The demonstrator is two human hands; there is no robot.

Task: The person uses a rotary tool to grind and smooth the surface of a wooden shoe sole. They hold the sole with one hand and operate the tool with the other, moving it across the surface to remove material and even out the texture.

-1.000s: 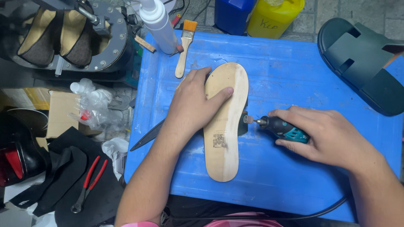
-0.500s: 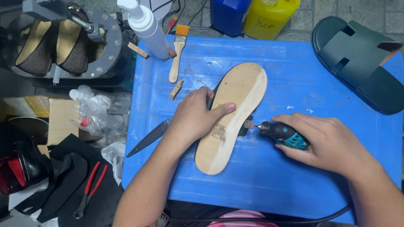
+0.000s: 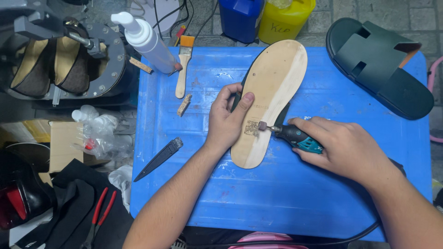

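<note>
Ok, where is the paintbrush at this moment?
In the head view, the paintbrush lies at the blue table's far left, beside the white pump bottle, just beyond the left hand.

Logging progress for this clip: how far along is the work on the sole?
Done: nothing clearly finished; the stamped mark still shows on the sole. In hand: the left hand pins the sole to the blue table while the right hand holds the rotary tool at that mark. Left: the mark itself.
</note>
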